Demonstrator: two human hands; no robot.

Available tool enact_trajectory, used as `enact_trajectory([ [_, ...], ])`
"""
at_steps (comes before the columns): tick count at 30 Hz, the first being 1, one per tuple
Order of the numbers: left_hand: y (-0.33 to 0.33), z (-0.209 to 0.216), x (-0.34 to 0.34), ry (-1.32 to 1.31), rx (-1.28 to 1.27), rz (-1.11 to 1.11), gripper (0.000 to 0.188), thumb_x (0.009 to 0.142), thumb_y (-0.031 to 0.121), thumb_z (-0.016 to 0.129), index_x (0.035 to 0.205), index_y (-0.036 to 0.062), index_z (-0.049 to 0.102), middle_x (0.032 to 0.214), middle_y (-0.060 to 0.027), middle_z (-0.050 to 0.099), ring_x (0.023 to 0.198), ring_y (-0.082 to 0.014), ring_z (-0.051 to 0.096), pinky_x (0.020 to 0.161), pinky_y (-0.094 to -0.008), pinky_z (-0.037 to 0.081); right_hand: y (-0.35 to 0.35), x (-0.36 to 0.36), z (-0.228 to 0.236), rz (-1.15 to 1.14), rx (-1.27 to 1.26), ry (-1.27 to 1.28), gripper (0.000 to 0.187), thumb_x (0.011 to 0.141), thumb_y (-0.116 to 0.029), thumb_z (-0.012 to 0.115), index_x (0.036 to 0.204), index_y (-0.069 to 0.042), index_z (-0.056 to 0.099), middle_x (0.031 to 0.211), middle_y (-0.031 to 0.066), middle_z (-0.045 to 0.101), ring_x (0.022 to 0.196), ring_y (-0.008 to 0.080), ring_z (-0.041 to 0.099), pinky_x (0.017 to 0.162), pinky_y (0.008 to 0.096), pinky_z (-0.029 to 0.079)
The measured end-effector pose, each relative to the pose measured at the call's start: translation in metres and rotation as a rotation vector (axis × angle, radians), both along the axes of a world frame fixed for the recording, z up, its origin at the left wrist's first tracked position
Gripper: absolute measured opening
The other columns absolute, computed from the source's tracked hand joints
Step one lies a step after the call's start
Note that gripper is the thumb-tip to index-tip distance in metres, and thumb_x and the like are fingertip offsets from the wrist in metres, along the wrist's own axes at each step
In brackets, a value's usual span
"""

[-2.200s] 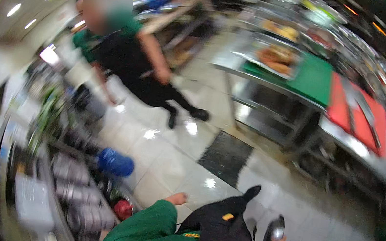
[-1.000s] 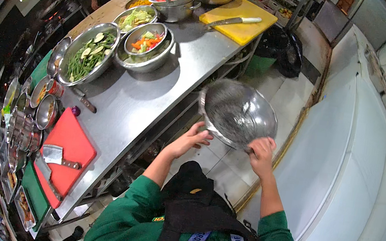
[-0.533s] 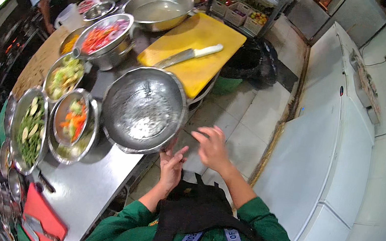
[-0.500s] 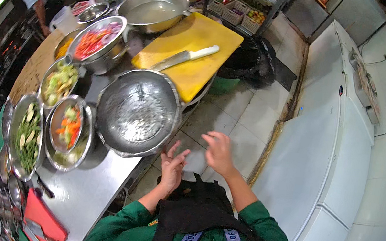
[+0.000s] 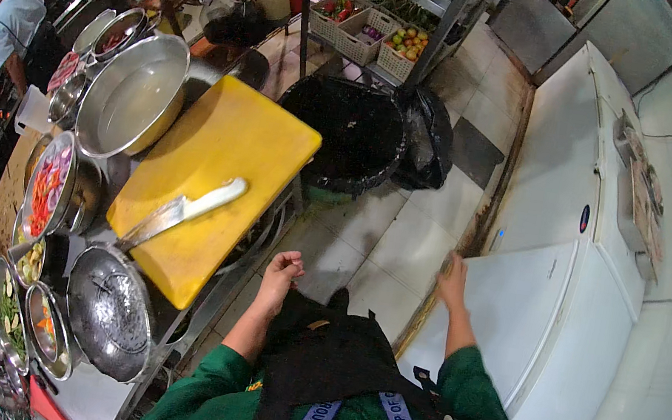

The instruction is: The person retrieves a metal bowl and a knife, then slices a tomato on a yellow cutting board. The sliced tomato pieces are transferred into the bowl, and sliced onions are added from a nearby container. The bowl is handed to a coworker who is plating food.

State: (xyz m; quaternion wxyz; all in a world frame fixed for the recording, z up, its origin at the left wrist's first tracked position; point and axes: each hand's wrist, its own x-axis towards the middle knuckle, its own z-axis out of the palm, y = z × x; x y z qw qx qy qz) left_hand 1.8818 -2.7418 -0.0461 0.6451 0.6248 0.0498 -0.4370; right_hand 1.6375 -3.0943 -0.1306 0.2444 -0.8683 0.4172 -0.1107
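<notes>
My left hand [image 5: 283,271] is raised over the floor beside the steel table, its fingers curled in with nothing visible in them. Over by the white freezer [image 5: 496,293] is my right hand [image 5: 452,281], apart from its side; motion smears the fingers. A yellow cutting board [image 5: 220,151] lies on the table to the left of both hands. Across it rests a white-handled knife [image 5: 213,200], its blade toward a wide, wet metal bowl [image 5: 109,311]. Neither hand touches board, knife or bowl.
A large steel basin [image 5: 132,100] of cloudy liquid and several bowls of cut vegetables crowd the table [image 5: 90,399]. Ahead stands a black-lined bin [image 5: 347,134], below a rack with produce baskets [image 5: 365,35]. A person [image 5: 18,24] works at the far left.
The view has turned right and moved forward, so the table slides left and down. My hands have moved apart, the right toward the freezer; my left fingers have curled in.
</notes>
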Motion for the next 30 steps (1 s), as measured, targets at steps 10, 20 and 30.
enact_trajectory([
  [10,-0.112,-0.027,0.083,-0.071,0.31,-0.353,0.056,0.085,0.03,0.061,0.129,0.0014,0.044,0.116,-0.0133,0.056,0.109,-0.0235,0.052,0.094,-0.0342,0.039,-0.212,0.296,0.01,0.346,0.24,0.082,0.04,0.078,-0.008,0.06,0.117,-0.009,0.053,0.112,0.0166,0.057,0.101,0.0329,0.057,0.085,0.0401,0.046],
  [20,-0.392,0.008,0.211,-0.517,-0.051,-0.379,0.046,0.09,0.025,0.058,0.13,0.0072,0.044,0.119,-0.0133,0.05,0.108,-0.0229,0.051,0.093,-0.0337,0.042,-0.407,0.383,0.04,0.554,0.084,0.242,0.049,0.08,-0.007,0.059,0.127,-0.013,0.048,0.119,0.0185,0.048,0.109,0.0374,0.049,0.097,0.0413,0.038],
  [30,-0.338,-0.023,0.091,-0.046,0.775,0.478,0.056,0.084,0.033,0.059,0.131,0.0071,0.043,0.12,-0.0184,0.054,0.11,-0.0318,0.053,0.095,-0.0384,0.041,-0.531,0.675,-0.013,1.01,-0.063,0.133,0.042,0.087,-0.019,0.052,0.127,-0.006,0.048,0.131,0.0178,0.047,0.12,0.0306,0.044,0.101,0.0406,0.035],
])
